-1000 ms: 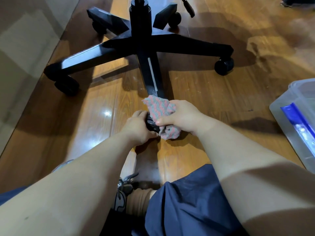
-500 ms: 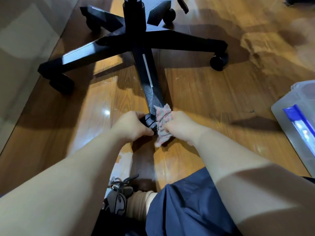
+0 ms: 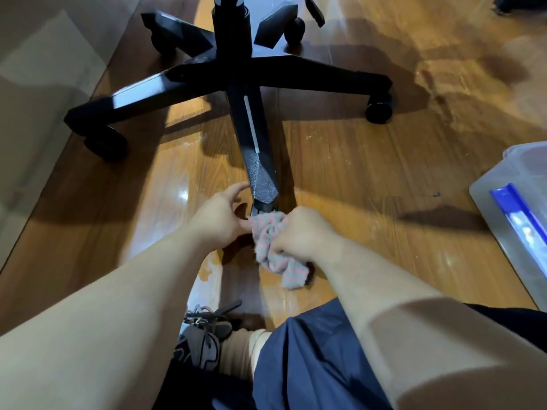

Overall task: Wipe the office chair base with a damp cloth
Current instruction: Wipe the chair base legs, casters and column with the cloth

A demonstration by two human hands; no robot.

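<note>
– At the near tip of the closest leg (image 3: 257,161) of the chair base (image 3: 236,78), what changed?
– The cloth (image 3: 273,250) dropped. A second ago it sat bunched on top of the leg's end. Now it's below the tip, against the end, with its tail trailing onto the floor (image 3: 370,161) toward the person.
– And the right hand (image 3: 302,232)?
– Same grip, fingers curled tight round the pink-grey cloth, knuckles up. It just shifted nearer the person.
– The left hand (image 3: 217,216)?
– It was clamped on the leg's end. Now it's loosened: forefinger stretched toward the tip, thumb apart from it, thumb tip touching the cloth's left edge. Holds nothing I can see.
– The wheel under that leg?
– Hidden by hands and cloth, can't tell.
– Has the base itself moved?
– Not that I can tell, the view only shifted a bit. It's black, with the column (image 3: 231,22) upright in the middle, the left caster (image 3: 105,143) and right caster (image 3: 379,109) on the floor, and two far legs behind the column.
– Around it?
– A clear plastic box (image 3: 500,208) at the right edge with a blue strip (image 3: 524,220) in it, well apart from the base. A pale wall (image 3: 35,72) runs along the left. The person's shoe (image 3: 204,338) and blue-clothed knee (image 3: 310,359) sit just under the arms, near the cloth's tail
</note>
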